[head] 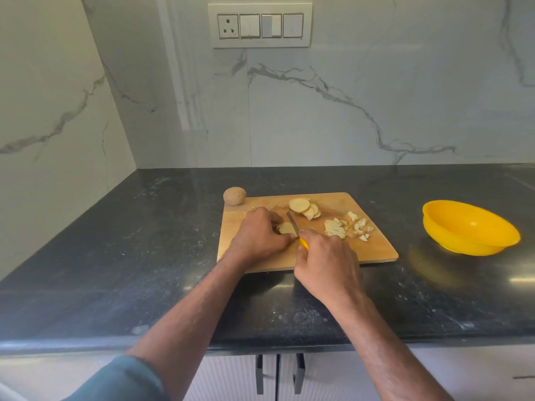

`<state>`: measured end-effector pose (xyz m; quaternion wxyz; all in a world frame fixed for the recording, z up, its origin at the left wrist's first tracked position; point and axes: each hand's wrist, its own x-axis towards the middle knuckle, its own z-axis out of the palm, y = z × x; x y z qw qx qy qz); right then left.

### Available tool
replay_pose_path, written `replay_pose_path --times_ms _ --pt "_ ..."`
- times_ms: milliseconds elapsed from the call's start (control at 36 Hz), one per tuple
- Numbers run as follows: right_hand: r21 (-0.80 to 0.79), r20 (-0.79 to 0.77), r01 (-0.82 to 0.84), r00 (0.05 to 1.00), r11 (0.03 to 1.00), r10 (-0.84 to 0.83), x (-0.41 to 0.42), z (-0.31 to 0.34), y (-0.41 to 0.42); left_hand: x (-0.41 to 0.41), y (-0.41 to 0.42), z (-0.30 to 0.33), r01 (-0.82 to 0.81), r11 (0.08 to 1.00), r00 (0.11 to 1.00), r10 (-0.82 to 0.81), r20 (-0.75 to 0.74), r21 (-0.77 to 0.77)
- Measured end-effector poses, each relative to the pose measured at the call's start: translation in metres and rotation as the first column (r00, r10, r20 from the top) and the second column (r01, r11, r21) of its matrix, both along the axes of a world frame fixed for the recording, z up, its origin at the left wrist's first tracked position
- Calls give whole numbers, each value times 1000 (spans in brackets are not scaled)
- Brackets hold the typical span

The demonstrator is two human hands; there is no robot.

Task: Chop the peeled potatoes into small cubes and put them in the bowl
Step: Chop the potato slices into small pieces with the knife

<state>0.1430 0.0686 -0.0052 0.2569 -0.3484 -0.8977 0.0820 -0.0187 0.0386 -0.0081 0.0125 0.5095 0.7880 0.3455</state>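
A wooden cutting board (373, 250) lies on the dark counter. My left hand (259, 234) grips a potato piece (286, 227) on the board's left half. My right hand (327, 266) grips a yellow-handled knife (293, 224), its blade set against the right side of that piece. A fan of round potato slices (304, 208) lies at the board's far middle. A heap of small cut cubes (348, 227) sits to the right of the slices. A whole potato (234, 195) rests at the board's far left corner. The yellow bowl (469, 227) stands to the right, apart from the board.
The black stone counter (144, 241) meets marble walls at the back and left. A switch panel (260, 25) is mounted on the back wall. Cabinet door handles (279, 371) show below the counter's front edge.
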Motion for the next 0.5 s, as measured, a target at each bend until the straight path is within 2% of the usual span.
replay_pose_path --times_ms 278,500 --pt "-2 11 -5 1000 1000 5 -2 0 1 4 0 2 0 998 999 -2 -36 -63" --pt "15 12 -30 999 999 30 -1 0 0 4 2 1 12 997 1000 -12 4 -70"
